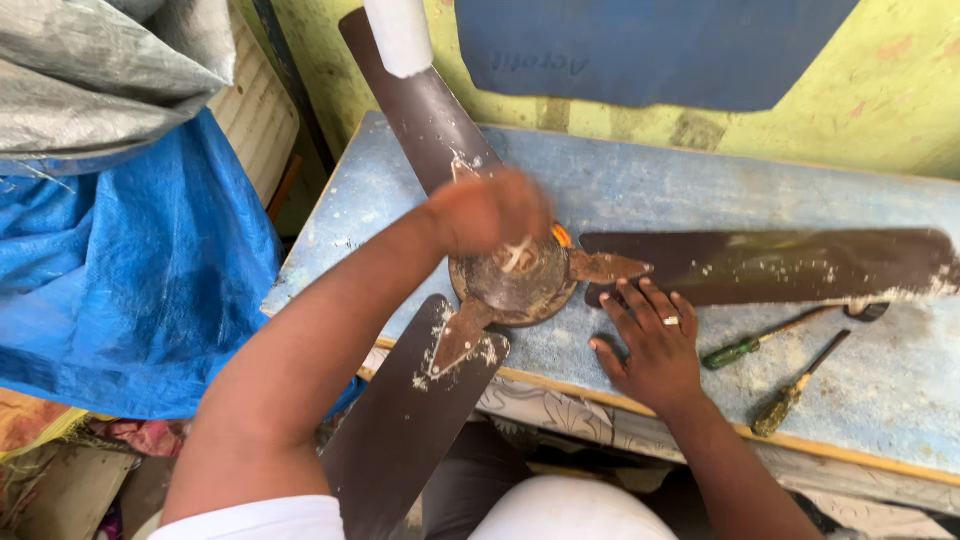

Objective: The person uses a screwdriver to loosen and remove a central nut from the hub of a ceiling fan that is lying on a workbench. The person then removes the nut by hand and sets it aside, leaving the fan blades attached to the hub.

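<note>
A brown ceiling fan lies on a worn blue table (880, 380). Its rusty round motor hub (520, 285) sits near the table's front edge. One blade (425, 110) points away from me, one (780, 265) runs to the right, and one (410, 420) hangs over the front edge. My left hand (490, 210) is blurred just above the hub, fingers curled, with pale wires (515, 255) showing beneath it. My right hand (655, 345) rests flat on the table, fingers spread, fingertips touching the right blade's inner end. It holds nothing.
Two screwdrivers lie right of my right hand, one with a green handle (735, 352) and one with a yellowish handle (785, 405). A blue tarp (130, 280) and grey sheet (90, 70) are piled at the left. A dark blue board (640, 50) leans on the yellow wall.
</note>
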